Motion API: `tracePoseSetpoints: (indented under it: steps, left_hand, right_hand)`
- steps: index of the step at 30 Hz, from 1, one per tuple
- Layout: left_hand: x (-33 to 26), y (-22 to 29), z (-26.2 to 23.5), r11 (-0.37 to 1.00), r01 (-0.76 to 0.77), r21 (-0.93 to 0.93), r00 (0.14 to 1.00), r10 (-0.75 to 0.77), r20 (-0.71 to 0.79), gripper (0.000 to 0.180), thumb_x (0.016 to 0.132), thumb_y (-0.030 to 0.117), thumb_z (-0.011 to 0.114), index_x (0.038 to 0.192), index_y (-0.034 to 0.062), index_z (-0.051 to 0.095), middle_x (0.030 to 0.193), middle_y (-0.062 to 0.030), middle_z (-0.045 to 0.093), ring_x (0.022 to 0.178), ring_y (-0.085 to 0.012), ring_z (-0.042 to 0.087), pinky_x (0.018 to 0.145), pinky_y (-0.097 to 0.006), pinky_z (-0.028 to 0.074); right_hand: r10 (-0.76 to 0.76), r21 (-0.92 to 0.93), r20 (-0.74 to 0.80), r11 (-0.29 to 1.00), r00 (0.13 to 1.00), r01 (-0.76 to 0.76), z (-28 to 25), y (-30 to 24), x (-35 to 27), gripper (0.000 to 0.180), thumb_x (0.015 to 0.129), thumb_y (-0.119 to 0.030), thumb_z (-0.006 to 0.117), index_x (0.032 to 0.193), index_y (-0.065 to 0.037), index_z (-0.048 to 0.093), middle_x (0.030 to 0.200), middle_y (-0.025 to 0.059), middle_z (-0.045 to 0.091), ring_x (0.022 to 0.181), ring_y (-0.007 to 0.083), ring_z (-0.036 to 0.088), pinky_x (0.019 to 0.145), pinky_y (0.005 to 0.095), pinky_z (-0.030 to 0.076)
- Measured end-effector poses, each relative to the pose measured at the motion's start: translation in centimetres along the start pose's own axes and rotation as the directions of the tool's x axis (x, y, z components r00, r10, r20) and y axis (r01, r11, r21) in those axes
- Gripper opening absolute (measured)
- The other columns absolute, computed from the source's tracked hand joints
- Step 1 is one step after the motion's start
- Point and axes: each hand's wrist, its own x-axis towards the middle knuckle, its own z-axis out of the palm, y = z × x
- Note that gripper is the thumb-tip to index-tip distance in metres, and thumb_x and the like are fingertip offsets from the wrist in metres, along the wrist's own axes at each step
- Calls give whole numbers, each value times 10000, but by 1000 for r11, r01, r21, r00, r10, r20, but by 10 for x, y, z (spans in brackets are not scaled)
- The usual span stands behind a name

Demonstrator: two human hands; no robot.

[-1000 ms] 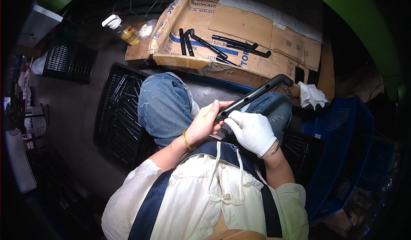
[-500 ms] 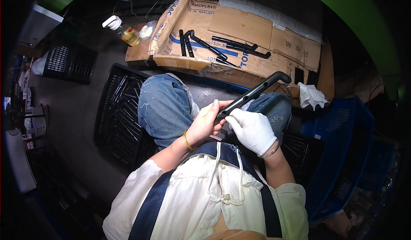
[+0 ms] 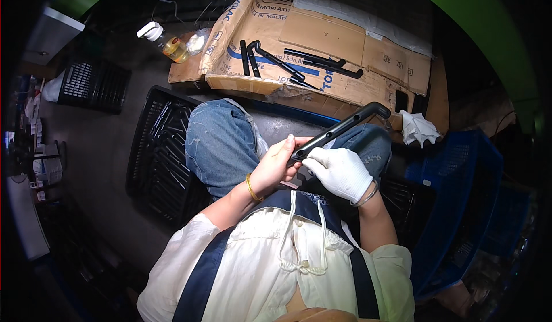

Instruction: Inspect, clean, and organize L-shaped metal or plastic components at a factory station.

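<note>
**Black Bar Held Over the Lap**

A long black bar (image 3: 339, 129) with a curved far end was held across the lap, just above the knees in blue jeans (image 3: 221, 144). Its near end was gripped by both hands, and the bar was tilted up and away to the right.

The left hand (image 3: 276, 167), bare and with a gold bangle (image 3: 252, 188) at the wrist, was closed around the near end from the left, the thumb laid along the bar's top. The right hand (image 3: 340, 172), in a white glove, was pressed against the bar from below and right, its fingers curled onto the same end. The two hands were nearly touching.

Beyond the knees a flattened cardboard box (image 3: 345, 52) was spread out, and several similar black bars (image 3: 287, 60) were laid near its left edge. A small bottle (image 3: 164, 41) with a white cap was seen just past the box's left corner. A white cloth (image 3: 418, 128) was lying by the box's right edge. A black crate (image 3: 158, 155) was set to the left of the legs, and a blue crate (image 3: 460, 207) to the right.
</note>
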Motion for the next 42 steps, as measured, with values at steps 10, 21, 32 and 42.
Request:
tracePoseSetpoints:
  steps: [10, 21, 32, 42]
  left_hand:
    - [1, -1, 0, 993, -76, 94, 996, 80, -40, 562, 1087, 498, 299, 1369, 97, 575, 739, 40, 506, 494, -1, 325, 440, -158, 268]
    - [-3, -5, -13, 985, 29, -170, 993, -9, 119, 448, 1080, 405, 422, 1416, 114, 484, 804, 33, 515, 521, 1, 316, 445, -157, 243]
    - [6, -7, -30, 976, -88, 200, 934, 11, 356, 376, 1077, 221, 453, 1413, 73, 370, 861, -30, 576, 759, -111, 598, 668, -252, 519]
    - [9, 11, -18, 992, -109, 60, 985, 99, 139, 296, 1085, 321, 437, 1285, 104, 447, 836, 26, 435, 538, -29, 359, 440, -187, 333]
  right_hand:
    - [-20, -26, -54, 999, 998, 18, 10, -3, -1, 208, 977, -265, 542, 930, -99, 656, 843, 139, 702, 738, 349, 692, 652, 450, 553]
    - [560, 773, -557, 619, 613, 138, -4, 41, 8, 191, 1009, -168, 583, 1148, -39, 603, 703, -60, 480, 456, 4, 360, 384, 191, 266]
    - [397, 703, -417, 711, 818, 14, 18, 27, 23, 132, 938, -133, 674, 948, -5, 639, 843, 25, 652, 777, 85, 580, 719, 258, 488]
    - [162, 458, -475, 885, 865, 85, 20, -1, 0, 186, 997, -122, 537, 1070, -35, 684, 755, 51, 564, 604, 153, 563, 558, 299, 446]
